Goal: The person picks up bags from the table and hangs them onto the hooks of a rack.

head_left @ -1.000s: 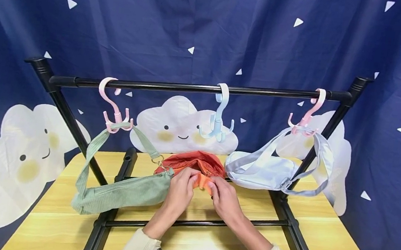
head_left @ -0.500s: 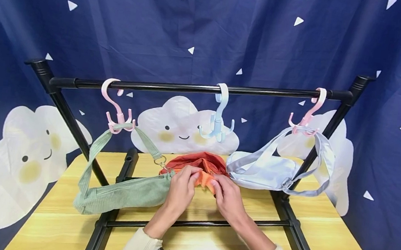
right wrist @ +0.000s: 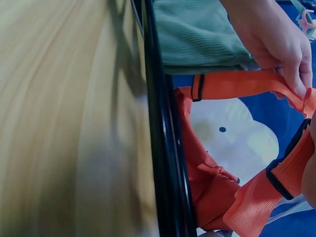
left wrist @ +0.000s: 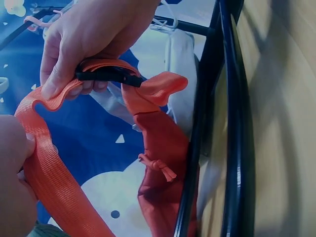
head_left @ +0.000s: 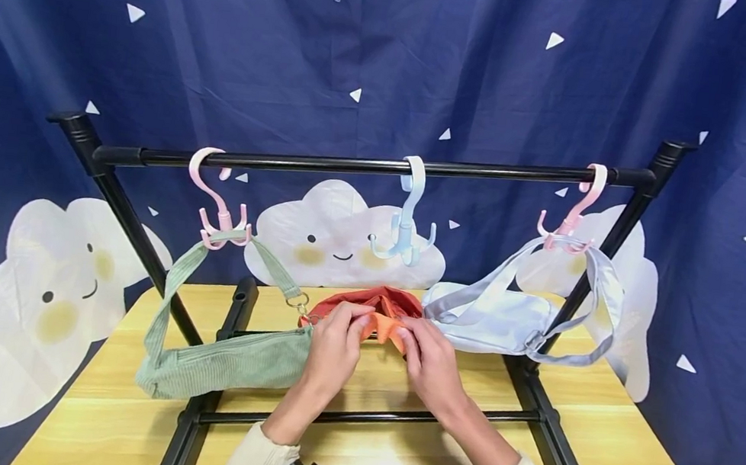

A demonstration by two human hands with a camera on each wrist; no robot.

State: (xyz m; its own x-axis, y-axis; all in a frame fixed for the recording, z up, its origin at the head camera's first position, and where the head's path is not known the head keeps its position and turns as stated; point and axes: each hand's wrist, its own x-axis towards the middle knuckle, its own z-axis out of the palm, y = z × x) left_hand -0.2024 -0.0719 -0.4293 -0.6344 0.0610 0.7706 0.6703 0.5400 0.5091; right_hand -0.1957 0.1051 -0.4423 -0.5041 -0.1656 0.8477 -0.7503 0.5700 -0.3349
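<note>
A red bag (head_left: 354, 301) with an orange webbing strap (head_left: 386, 328) lies low between the other two bags in the head view. My left hand (head_left: 334, 347) pinches the strap between thumb and fingers. Opposite it, my right hand (head_left: 430, 362) grips the same strap, and a short stretch of webbing spans the gap. In the left wrist view a black strap slider (left wrist: 108, 75) sits right at the right hand's fingers, with a folded strap end beyond it. A knotted red zip pull (left wrist: 158, 167) hangs on the bag.
A black rack bar (head_left: 325, 163) carries two pink hooks and a bare blue hook (head_left: 406, 221). From the left pink hook (head_left: 220, 207) hangs a green corduroy bag (head_left: 227, 362); from the right one (head_left: 575, 213), a pale blue bag (head_left: 494, 319). A lower crossbar (head_left: 393, 417) runs beneath my wrists.
Both hands have risen a little and shifted slightly, still holding the strap. The red bag has moved slightly right, and the strap between the hands looks flatter.
</note>
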